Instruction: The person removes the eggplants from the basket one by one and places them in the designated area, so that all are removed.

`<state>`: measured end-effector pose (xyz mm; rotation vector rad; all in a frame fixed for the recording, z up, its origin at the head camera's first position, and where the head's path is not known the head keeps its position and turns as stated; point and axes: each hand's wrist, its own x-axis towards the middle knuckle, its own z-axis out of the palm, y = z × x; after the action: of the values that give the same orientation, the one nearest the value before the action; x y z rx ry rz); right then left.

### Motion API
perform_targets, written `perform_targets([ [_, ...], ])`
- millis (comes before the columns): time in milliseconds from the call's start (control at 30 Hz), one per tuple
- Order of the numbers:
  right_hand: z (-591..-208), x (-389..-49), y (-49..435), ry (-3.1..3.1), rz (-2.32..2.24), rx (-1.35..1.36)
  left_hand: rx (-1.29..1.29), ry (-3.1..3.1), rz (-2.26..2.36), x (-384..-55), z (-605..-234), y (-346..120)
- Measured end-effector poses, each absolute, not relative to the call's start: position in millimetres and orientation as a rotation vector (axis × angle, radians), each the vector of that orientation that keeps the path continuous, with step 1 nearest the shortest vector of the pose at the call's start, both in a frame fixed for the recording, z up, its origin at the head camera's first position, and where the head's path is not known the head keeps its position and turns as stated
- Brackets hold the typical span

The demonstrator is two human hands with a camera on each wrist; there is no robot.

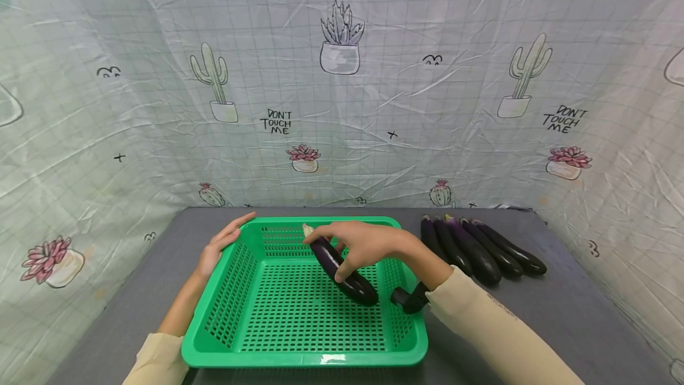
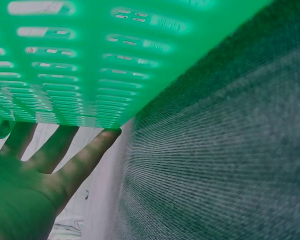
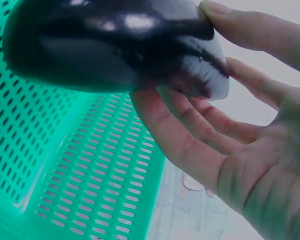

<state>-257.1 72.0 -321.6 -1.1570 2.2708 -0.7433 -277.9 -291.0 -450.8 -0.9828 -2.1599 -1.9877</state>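
Observation:
My right hand (image 1: 369, 243) pinches a dark purple eggplant (image 1: 357, 287) between thumb and fingers, over the inside of a green plastic basket (image 1: 304, 359). The eggplant slants, its pale stem end toward the back and its rounded end toward the front right. In the right wrist view the same eggplant (image 3: 100, 47) spans the top, with the basket's slotted wall (image 3: 107, 165) beyond it. My left hand (image 1: 214, 251) lies along the basket's left side at the rim. Seen from the left wrist, its fingers (image 2: 82, 160) stretch out straight against the outer wall.
Several more eggplants (image 1: 472, 251) lie side by side on the grey table (image 1: 577, 314), right of the basket. A black camera mount (image 1: 410, 300) is at my right wrist, near the basket's right rim. Behind the table hangs a printed cloth (image 1: 369, 106) with cactus drawings.

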Motion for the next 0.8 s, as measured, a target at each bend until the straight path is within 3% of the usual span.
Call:
perform_targets([
  [800, -305.3, -230.3, 142.0, 2.239, -1.257, -1.13, -0.94, -2.204, -1.925, -276.2, -450.3, -290.6],
])
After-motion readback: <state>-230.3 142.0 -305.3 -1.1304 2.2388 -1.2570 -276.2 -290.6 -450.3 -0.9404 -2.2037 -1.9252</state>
